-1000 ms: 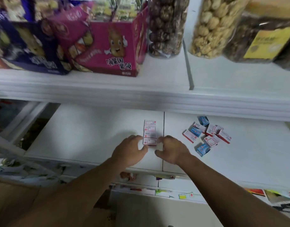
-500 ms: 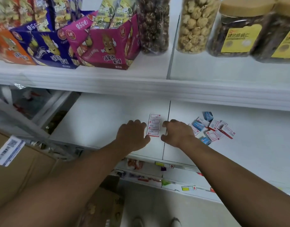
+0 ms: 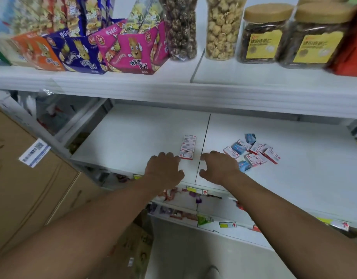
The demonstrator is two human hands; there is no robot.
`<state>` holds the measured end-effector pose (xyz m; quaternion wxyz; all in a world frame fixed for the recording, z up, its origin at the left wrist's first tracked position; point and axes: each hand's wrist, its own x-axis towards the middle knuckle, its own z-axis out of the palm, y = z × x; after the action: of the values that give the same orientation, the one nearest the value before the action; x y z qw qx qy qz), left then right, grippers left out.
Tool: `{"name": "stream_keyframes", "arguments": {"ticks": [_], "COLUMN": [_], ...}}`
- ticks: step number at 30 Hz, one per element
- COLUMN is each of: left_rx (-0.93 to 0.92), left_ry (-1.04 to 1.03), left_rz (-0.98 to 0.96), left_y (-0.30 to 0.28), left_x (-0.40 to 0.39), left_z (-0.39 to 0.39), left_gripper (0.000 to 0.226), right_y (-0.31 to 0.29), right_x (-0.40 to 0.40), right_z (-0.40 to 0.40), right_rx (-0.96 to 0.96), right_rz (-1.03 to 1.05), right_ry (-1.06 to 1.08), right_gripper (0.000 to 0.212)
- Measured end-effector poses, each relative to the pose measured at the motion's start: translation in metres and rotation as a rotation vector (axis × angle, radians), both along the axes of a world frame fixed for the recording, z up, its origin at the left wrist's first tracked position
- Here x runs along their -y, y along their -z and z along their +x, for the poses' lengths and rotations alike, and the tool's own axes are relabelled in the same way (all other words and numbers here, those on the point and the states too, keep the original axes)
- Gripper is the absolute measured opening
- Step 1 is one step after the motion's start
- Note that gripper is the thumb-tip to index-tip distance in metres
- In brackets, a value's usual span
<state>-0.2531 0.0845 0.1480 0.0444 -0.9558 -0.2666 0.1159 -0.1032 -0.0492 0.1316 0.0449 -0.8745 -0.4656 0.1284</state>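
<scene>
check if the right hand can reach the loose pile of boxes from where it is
Probably yes. The right hand rests on the shelf just beside the loose boxes, holds nothing, and nothing stands between them; the upper shelf sits well above.

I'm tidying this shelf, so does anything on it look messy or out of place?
Yes: the pile of small boxes right of the right hand is jumbled, red and blue mixed at all angles, unlike the neat row by the left hand.
</scene>
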Motion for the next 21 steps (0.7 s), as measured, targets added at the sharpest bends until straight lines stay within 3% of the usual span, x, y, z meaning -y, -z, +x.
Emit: {"name": "stream_keyframes", "arguments": {"ticks": [8,21], "left_rx": [0.153,0.21], "left_ry": [-0.05,0.137], "left_rz": [-0.183,-0.117], "left_y": [0.018,0.002], "left_x": [0.071,0.179], "left_z": [-0.03,-0.065], "left_gripper": [0.05,0.044], "right_y": [-0.017,-0.022], "right_x": [0.074,0.214], "right_z": [-0.041,-0.1], "right_rx": [0.051,0.062], "right_rz": [0.026,-0.006], "right_ry": [0.148,0.276], "right_gripper": [0.052,0.049]}}
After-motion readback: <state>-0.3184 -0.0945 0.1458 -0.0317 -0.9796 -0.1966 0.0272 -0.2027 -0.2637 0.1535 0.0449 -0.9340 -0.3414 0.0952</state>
